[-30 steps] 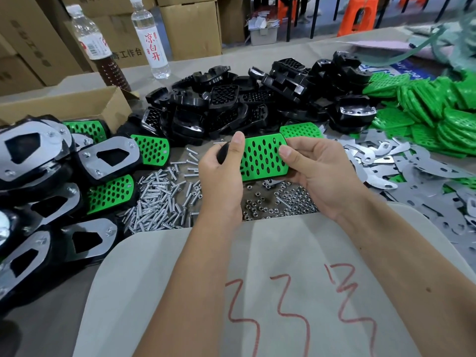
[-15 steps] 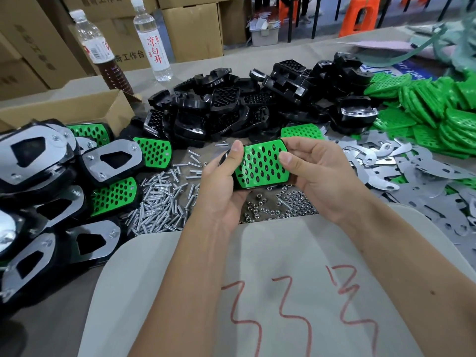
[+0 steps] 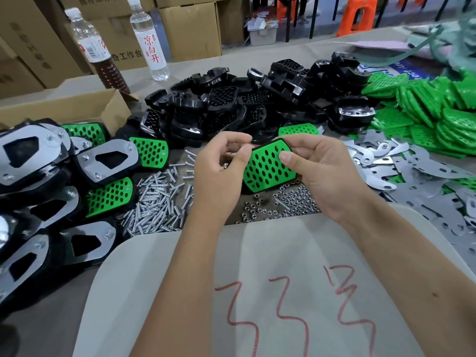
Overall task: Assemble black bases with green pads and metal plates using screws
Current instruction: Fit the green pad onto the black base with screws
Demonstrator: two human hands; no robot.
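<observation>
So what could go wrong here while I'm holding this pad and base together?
The right hand alone grips the green pad on its black base, and no screw shows in it, so the pad could shift or slip off. The left hand hovers just above the loose screws and nuts; a careless reach might scatter them.
</observation>
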